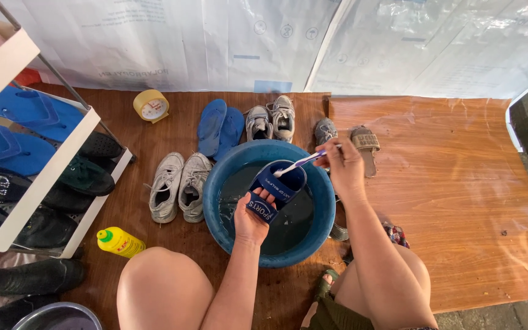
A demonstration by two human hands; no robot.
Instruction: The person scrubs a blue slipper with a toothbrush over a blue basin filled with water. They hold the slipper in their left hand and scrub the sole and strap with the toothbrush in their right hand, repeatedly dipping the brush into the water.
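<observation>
Head view: the left hand (253,219) has its grip clamped on a dark blue slide sandal (275,189), held over the water in a blue basin (227,168) on the floor. The right hand (343,166) pinches a toothbrush (300,162), bristles inside the sandal; grey sneakers (179,185) lie beside the basin

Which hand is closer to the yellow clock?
Left. The left hand holds the blue slide sandal over the basin; the right hand sits farther from the yellow clock.

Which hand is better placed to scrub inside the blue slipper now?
Probably the right hand: it holds the toothbrush, bristles at the slipper opening. The left hand grips the slipper over the basin.
</observation>
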